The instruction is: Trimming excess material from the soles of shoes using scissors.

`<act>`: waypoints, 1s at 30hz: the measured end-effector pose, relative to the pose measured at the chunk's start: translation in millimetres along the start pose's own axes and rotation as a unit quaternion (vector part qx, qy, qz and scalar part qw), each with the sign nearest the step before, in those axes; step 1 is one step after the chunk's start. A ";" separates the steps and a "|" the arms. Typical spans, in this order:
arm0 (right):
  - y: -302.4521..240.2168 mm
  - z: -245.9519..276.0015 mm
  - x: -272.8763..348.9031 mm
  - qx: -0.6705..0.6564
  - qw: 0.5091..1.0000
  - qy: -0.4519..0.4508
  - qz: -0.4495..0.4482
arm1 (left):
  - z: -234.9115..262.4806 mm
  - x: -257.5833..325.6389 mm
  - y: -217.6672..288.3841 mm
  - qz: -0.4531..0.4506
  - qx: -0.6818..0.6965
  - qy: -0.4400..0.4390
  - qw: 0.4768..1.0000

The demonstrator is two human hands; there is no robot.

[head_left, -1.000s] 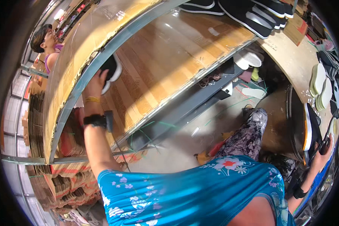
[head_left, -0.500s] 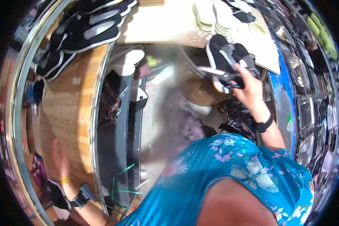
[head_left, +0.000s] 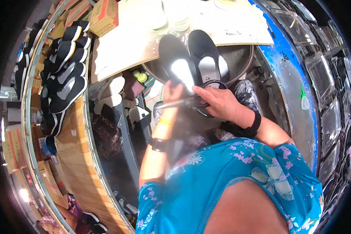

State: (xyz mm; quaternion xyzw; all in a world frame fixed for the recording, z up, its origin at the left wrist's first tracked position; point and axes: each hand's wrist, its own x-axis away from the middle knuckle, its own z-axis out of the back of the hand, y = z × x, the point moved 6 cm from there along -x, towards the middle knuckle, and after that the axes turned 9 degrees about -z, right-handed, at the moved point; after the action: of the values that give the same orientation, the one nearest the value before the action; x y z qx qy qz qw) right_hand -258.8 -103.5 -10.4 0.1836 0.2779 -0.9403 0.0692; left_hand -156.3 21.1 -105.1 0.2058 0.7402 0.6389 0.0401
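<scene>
Shoes lie ahead of the right hand

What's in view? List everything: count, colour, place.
Front shoes: at least two, black, centre.
Scissors: one, black-handled, centre.
Piled shoes: many, black and white, left.
Board: one, cream, top.
Insole piles: two, pale, on the board.
Cartons: several, brown, upper left.
Bottle: one, green-tipped, right.
Boxes: several, transparent, far right.
Bench: one, brown, left.
Another person: one, purple clothing, lower left.
Shirt: one, blue, below.
Left hand: one, dark-banded, by shoes.
Right hand: one, black-banded, gripping scissors.
</scene>
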 end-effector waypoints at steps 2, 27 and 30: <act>-2.1 1.3 -1.8 -0.026 0.999 -0.035 0.017 | 13.0 -12.1 10.5 0.006 -0.165 -0.020 0.986; 100.2 63.8 26.0 -0.195 0.943 -0.114 -0.243 | 25.4 8.4 117.6 -0.315 -0.415 -0.228 0.823; 89.1 65.2 7.2 -0.147 0.963 -0.093 -0.208 | 28.8 19.8 126.9 -0.297 -0.436 -0.249 0.812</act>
State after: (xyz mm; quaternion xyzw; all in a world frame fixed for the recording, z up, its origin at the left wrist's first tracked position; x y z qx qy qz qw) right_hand -264.8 -214.0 -6.8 0.0210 0.4372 -0.8959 -0.0760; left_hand -132.9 67.5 15.8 0.0890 0.3742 0.7783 0.4963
